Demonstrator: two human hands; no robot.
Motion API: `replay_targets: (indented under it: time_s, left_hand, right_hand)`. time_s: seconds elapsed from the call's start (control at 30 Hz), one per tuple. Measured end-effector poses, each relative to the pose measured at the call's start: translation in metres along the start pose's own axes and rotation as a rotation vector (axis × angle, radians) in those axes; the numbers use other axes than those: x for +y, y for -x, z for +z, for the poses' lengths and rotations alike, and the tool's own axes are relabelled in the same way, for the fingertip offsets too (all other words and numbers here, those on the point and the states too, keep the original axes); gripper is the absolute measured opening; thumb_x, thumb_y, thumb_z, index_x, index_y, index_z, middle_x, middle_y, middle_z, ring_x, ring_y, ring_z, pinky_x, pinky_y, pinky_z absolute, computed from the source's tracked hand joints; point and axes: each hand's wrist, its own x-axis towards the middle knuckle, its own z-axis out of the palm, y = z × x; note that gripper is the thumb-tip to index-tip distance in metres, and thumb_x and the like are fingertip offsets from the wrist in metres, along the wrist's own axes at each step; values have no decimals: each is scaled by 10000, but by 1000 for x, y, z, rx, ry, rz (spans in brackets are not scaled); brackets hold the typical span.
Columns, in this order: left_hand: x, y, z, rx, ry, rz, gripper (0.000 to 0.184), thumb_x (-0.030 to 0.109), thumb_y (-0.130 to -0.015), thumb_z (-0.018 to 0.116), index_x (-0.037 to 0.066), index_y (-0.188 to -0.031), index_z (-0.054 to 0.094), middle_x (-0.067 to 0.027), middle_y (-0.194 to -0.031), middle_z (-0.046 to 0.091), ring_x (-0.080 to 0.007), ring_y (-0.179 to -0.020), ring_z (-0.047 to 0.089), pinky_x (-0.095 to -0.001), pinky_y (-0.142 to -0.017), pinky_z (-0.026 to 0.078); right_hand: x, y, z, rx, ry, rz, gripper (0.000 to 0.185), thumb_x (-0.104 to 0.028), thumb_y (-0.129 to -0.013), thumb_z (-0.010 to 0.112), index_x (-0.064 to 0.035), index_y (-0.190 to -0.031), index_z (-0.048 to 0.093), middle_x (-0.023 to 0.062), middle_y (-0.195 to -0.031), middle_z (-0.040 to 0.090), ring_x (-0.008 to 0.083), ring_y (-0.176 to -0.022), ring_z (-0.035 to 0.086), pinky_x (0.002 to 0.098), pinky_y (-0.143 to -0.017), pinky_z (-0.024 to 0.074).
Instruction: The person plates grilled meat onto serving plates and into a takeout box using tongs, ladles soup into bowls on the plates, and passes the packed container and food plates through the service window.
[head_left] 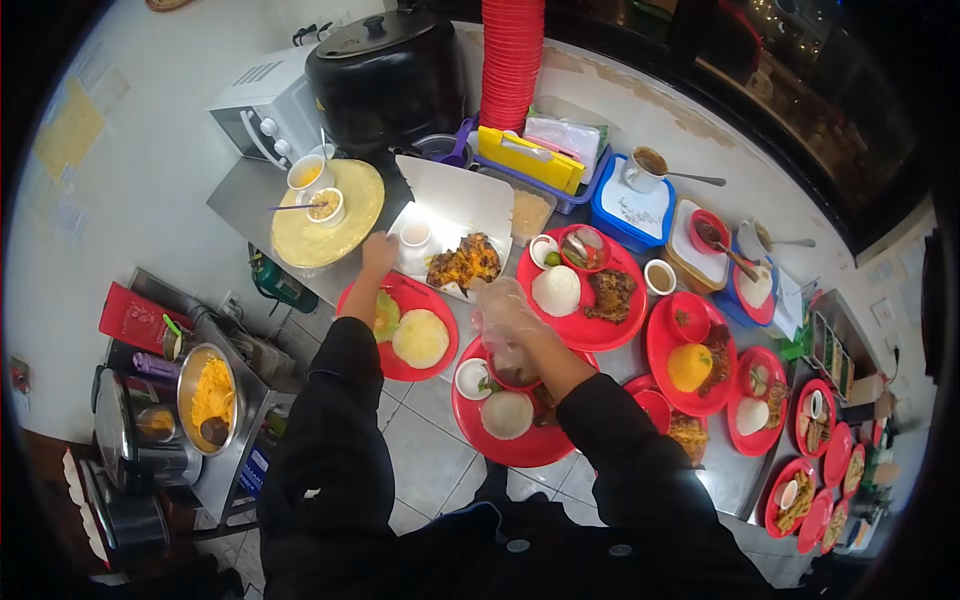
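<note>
A white takeout box stands with its lid up, holding browned grilled meat and a small white cup. My left hand is bare, its fingers closed at the box's left edge. At the front right corner of the box is my right hand, in a loose clear plastic glove; its fingertips are blurred and partly hidden. Below my left forearm lies a red plate with a pale round mound and lettuce. Beneath my right hand sits another red plate with rice and small bowls.
Red plates with rice and meat line the counter to the right. Behind stand a black pot, a microwave, stacked red cups and a blue-lidded tub. A steel bowl of yellow rice sits at left.
</note>
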Motion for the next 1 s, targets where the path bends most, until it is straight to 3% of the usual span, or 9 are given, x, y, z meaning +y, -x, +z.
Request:
replay_targets:
  time_s: [0.1,0.17,0.33,0.5,0.6,0.77,0.87,0.93,1.0]
  left_hand:
    - [10,5,-7,-34,117,-64,336,263,-850,496,-50,-812,615,-270,-826,594,-395,-789,586,-438,-721,447]
    - [18,10,-15,-55,230,-91,335,270,-848,515,-50,-825,613,-261,-796,592,-371,-762,595,-416,-693,449]
    - [35,24,-45,98,756,-146,275,224,-846,538,-37,-810,618,-91,-746,617,-229,-716,603,-353,-640,469]
    - [153,90,-146,-458,1409,-279,536,403,-855,509,74,-1266,410,-105,-1226,504,-269,-1101,523,-522,-749,506]
    - [232,123,-155,-569,1685,-258,608,419,-865,460,5,-1303,372,-145,-1278,477,-295,-1143,503,-456,-930,437]
    - [349,169,-106,-589,1840,-234,561,378,-851,459,18,-1278,416,-145,-1235,519,-299,-1085,546,-450,-919,458]
    - [418,189,-73,-497,1979,-181,585,385,-826,491,24,-1280,408,-138,-1259,492,-301,-1132,502,-452,-962,412]
    - [466,198,-57,-472,2000,-210,589,375,-823,493,27,-1288,393,-131,-1265,484,-295,-1136,499,-442,-962,410]
    - [503,206,-41,-439,2014,-244,593,365,-821,494,30,-1296,378,-124,-1272,476,-289,-1140,496,-432,-963,407]
  right_hand:
    - [3,-4,-3,144,554,-191,227,-158,-838,507,24,-724,581,149,-647,600,249,-619,622,387,-598,492]
    - [-25,16,-19,77,-76,100,239,-185,-846,515,16,-724,555,122,-625,592,225,-537,593,379,-522,485]
    - [-12,32,-47,173,-64,-172,223,-177,-865,501,-2,-727,516,109,-618,578,189,-486,569,328,-413,456]
    - [-69,142,-171,20,-581,-328,214,-154,-886,483,28,-776,508,108,-614,563,143,-461,552,255,-383,465]
    - [-61,179,-253,-108,-454,-202,263,-218,-891,525,28,-800,538,81,-626,567,100,-458,536,202,-362,423]
    - [-56,270,-360,105,-510,-229,298,-288,-889,530,-5,-800,568,54,-633,572,66,-456,493,175,-368,350]
    - [-50,285,-441,234,-101,84,272,-256,-861,527,3,-924,581,103,-675,591,158,-588,564,284,-476,435]
    - [29,249,-509,520,-426,-222,309,-239,-836,527,17,-1006,559,151,-721,615,233,-647,603,343,-562,473]
    - [107,202,-617,914,163,-304,386,-268,-784,586,31,-1027,554,184,-913,608,243,-811,596,344,-643,505]
